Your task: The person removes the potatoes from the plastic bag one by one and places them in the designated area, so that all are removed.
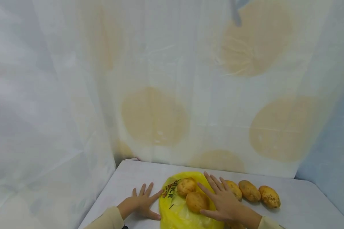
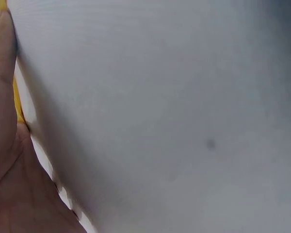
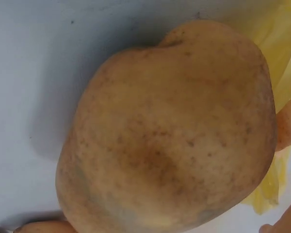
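Note:
A yellow plastic bag (image 1: 177, 218) with dark printing is spread on the table, and two potatoes, a smaller one (image 1: 186, 186) and a larger one (image 1: 197, 202), lie on it. My left hand (image 1: 141, 203) has its fingers spread at the bag's left edge. In the left wrist view the thumb (image 2: 2, 58) is beside yellow plastic. Over the bag's right side, my right hand (image 1: 225, 203) spreads its fingers close to the larger potato. A big, knobbly potato (image 3: 174, 131) fills much of the right wrist view; the head view shows part of a potato (image 1: 235, 225) below that wrist.
To the right of the bag, several more potatoes (image 1: 249, 190) lie in a row on the white table (image 1: 298, 203), one partly behind the right hand. White sheeting with yellow spots (image 1: 154, 116) hangs behind the table. Another white sheet (image 1: 46, 127) stands along the left side.

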A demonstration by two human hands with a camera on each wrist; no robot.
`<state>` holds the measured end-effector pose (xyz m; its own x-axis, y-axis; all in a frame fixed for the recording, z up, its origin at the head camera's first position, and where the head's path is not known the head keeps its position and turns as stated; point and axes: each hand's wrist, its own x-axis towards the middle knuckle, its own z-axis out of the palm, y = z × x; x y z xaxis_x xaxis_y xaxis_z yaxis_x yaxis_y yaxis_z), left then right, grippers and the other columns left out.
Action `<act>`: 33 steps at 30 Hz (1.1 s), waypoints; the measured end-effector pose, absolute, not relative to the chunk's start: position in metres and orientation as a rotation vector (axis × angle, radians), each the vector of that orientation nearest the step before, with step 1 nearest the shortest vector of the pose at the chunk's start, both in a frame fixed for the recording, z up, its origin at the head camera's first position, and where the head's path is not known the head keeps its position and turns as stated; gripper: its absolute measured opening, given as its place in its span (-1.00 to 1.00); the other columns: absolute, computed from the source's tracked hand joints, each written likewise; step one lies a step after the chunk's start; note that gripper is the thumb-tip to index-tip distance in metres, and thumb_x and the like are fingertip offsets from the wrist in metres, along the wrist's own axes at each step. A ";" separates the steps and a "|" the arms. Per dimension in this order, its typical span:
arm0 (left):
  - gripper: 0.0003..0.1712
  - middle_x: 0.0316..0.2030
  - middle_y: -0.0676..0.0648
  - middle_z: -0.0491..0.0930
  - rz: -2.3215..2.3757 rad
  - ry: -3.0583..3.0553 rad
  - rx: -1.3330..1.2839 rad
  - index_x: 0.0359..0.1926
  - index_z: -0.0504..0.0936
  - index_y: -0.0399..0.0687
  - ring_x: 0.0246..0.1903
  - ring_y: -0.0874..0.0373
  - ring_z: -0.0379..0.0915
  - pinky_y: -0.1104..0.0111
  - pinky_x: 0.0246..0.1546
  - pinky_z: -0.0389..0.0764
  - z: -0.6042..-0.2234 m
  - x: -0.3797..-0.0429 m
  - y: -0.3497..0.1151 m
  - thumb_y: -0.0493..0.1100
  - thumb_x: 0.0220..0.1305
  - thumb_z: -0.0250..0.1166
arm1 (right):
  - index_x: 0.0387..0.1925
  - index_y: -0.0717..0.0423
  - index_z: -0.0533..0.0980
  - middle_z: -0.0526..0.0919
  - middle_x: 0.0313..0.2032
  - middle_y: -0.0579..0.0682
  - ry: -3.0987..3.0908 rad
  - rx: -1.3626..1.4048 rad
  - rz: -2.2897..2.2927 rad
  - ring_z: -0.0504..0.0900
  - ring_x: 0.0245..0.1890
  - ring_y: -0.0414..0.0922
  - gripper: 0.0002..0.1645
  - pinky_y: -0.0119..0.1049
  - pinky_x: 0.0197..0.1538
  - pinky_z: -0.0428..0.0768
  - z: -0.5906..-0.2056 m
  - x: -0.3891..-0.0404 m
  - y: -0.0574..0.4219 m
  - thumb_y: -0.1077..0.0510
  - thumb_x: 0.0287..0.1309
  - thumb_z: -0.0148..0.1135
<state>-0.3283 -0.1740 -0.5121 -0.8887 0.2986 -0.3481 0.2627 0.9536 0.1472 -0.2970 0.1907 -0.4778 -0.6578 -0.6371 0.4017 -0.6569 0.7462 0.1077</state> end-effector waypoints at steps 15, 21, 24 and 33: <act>0.21 0.58 -0.21 -0.22 0.141 2.727 0.405 0.51 0.00 0.61 0.51 -0.38 -0.32 -0.49 0.29 -0.24 -0.513 -0.330 -0.175 0.68 -0.19 0.24 | 0.53 -0.13 0.12 -0.03 0.54 0.25 -2.491 1.085 0.126 0.17 0.46 0.25 0.07 0.40 0.27 0.23 -0.482 -0.297 0.180 -0.44 0.11 0.22; 0.23 0.58 -0.20 -0.23 0.142 2.728 0.401 0.51 0.00 0.61 0.52 -0.37 -0.33 -0.49 0.29 -0.24 -0.515 -0.332 -0.177 0.70 -0.21 0.23 | 0.51 -0.09 0.17 -0.05 0.55 0.20 -2.410 1.129 0.087 0.18 0.46 0.23 0.12 0.19 0.43 -0.01 -0.483 -0.298 0.176 -0.46 0.02 0.28; 0.22 0.58 -0.20 -0.23 0.148 2.725 0.400 0.51 0.00 0.61 0.52 -0.37 -0.33 -0.48 0.30 -0.25 -0.514 -0.332 -0.177 0.70 -0.21 0.22 | 0.53 -0.11 0.11 -0.08 0.57 0.16 -2.433 1.179 0.101 0.13 0.49 0.16 0.19 -0.08 0.53 -0.16 -0.483 -0.299 0.175 -0.50 -0.02 0.29; 0.21 0.58 -0.19 -0.22 0.126 2.721 0.388 0.51 0.01 0.62 0.52 -0.37 -0.31 -0.48 0.30 -0.22 -0.511 -0.329 -0.174 0.68 -0.20 0.25 | 0.50 -0.09 0.17 0.03 0.54 0.15 -2.479 1.275 0.225 0.32 0.39 0.14 0.17 0.17 0.33 0.37 -0.485 -0.299 0.174 -0.42 -0.06 0.40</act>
